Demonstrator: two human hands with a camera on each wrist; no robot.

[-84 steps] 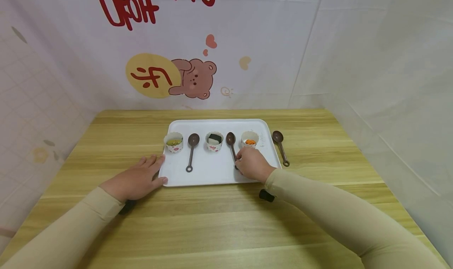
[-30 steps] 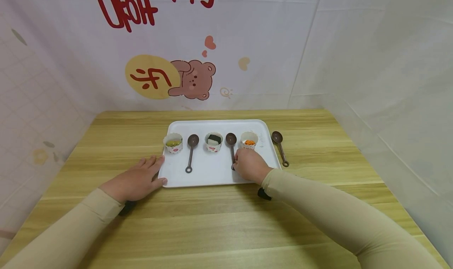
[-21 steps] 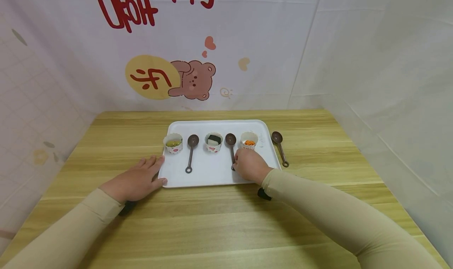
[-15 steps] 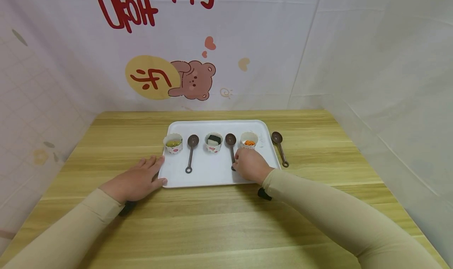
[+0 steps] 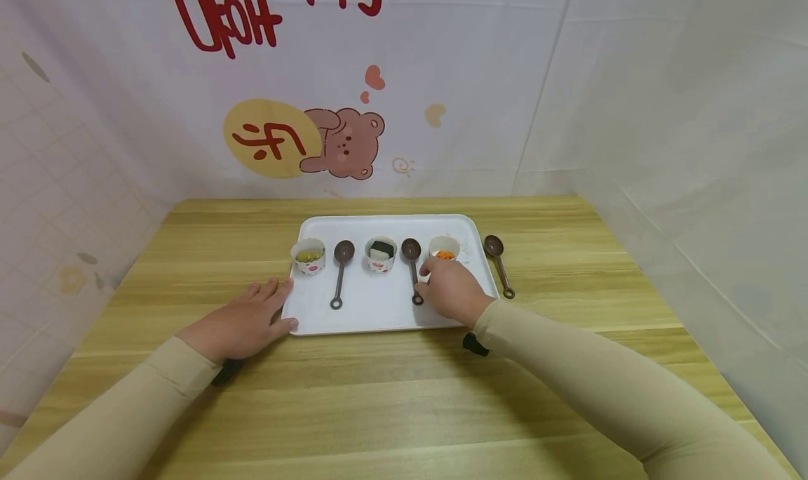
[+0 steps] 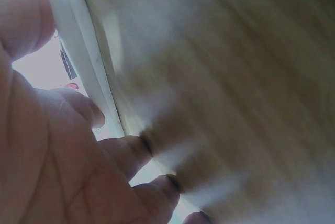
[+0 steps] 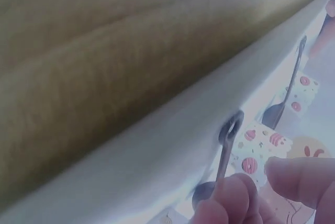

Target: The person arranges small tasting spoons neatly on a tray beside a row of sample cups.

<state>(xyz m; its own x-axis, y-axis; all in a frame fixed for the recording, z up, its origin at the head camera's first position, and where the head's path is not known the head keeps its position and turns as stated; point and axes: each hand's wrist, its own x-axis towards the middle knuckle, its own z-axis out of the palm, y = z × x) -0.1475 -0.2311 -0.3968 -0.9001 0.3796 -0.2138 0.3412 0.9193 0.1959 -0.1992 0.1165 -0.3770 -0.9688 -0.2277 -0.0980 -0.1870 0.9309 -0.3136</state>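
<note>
- Left hand [image 5: 243, 322]: resting at the left edge of the tray [image 5: 372, 304], fingers straight, gripping nothing.
- Right hand [image 5: 454, 290]: half curled over the tray's right side, thumb and forefinger parted, apparently holding nothing; contact with the handle hard to tell.
- Middle spoon [image 5: 412, 253]: lying on the tray between middle cup [image 5: 380, 261] and right cup [image 5: 445, 243], just left of the right hand, well apart from the left.
- Long axis: near to far, bowl far, ringed handle end near.

Place: a sheeted-off booth
Bear-print backdrop [image 5: 303, 80]: behind the wood-grain worktop [image 5: 353, 410]
Pale side sheets [image 5: 694, 150]: flanking the worktop
</note>
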